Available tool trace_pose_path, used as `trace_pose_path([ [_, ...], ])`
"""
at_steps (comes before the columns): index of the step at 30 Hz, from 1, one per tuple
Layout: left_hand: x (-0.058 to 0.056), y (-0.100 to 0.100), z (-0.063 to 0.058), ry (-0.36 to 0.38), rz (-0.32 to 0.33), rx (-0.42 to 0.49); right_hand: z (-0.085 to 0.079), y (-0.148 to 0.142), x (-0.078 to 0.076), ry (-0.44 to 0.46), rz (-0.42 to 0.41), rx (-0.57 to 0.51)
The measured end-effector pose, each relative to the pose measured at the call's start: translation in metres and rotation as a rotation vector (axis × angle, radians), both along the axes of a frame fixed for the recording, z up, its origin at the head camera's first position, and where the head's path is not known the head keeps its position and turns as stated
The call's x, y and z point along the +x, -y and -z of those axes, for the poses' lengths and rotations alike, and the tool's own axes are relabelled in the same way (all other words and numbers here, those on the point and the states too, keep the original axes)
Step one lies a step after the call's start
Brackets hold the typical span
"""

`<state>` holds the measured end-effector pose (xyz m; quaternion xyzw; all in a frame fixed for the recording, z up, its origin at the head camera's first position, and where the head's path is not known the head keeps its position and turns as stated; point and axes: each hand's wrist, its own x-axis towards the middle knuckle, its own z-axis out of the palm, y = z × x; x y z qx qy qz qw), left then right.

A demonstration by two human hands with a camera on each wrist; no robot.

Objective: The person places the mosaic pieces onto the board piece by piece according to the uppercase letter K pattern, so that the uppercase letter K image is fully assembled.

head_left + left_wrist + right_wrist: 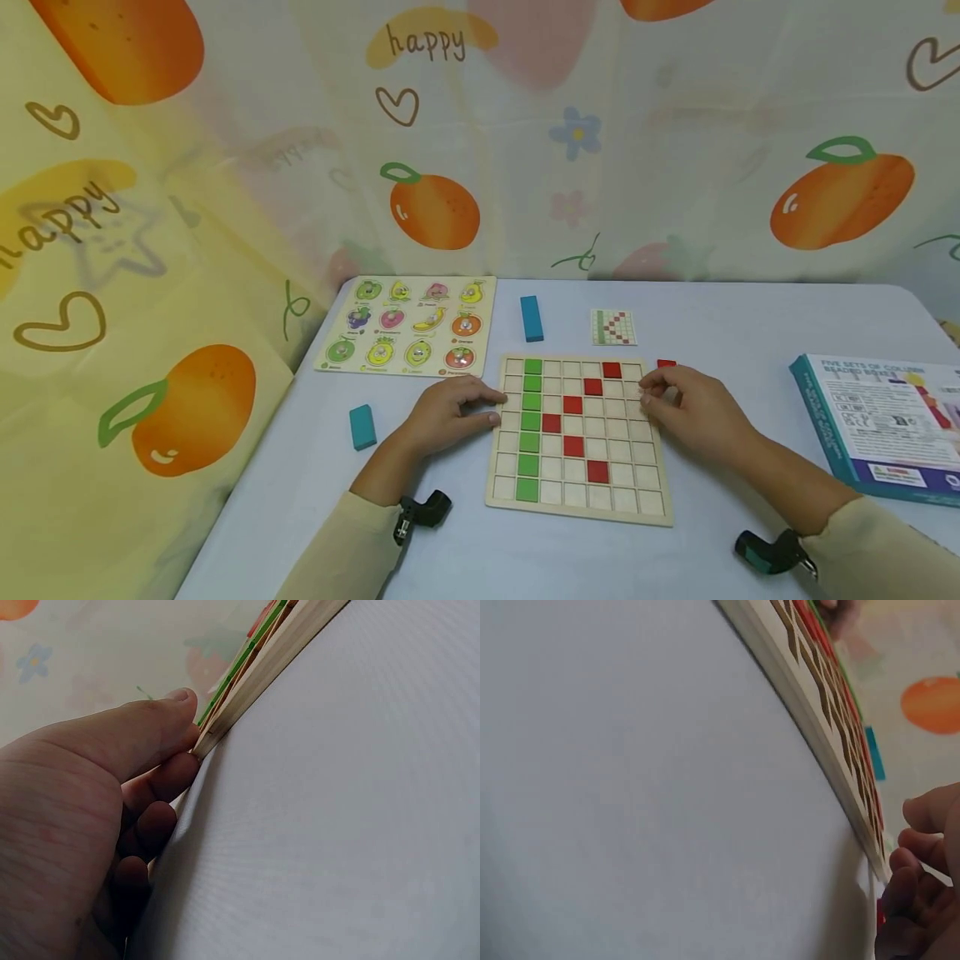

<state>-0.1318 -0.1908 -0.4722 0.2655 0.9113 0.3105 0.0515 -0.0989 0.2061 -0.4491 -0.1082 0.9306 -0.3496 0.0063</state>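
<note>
A wooden grid board [579, 518] lies between my two hands, with a column of green squares [530, 442] and several red squares [573, 447] set in its cells. At its left edge is my left hand [446, 415], thumb and fingertips right at the wooden side; the left wrist view shows the thumb [178, 701] above the other fingers there. My right hand [693, 408] is by the upper right edge, its fingers loosely bent and nothing visible between them. Just behind that hand a red piece [666, 363] peeks out, partly hidden.
Behind the board lie a small pattern card [613, 327] and a blue block [531, 318]. A teal block [362, 427] is left of the left hand. A fruit picture board [405, 325] occupies the back left, a teal-edged box [885, 425] the right side.
</note>
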Motion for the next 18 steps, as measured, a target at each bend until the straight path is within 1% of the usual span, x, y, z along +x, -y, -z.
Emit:
trace_pose_path([
  [3,0.0,0.0,0.0,-0.002,0.003,-0.001,0.003,-0.009,-0.009,-0.027,0.034,0.005],
  [6,0.0,0.0,0.0,-0.004,0.003,-0.004,0.006,-0.014,-0.016,-0.048,0.069,0.041],
  [11,0.0,0.0,0.0,-0.001,0.002,-0.001,0.011,-0.02,-0.025,-0.041,0.137,0.105],
  [14,0.0,0.0,0.0,0.0,-0.003,0.0,0.012,-0.021,-0.028,-0.029,0.151,0.134],
  [18,0.0,-0.001,0.001,0.008,-0.006,0.0,0.011,-0.021,-0.03,0.002,0.143,0.159],
])
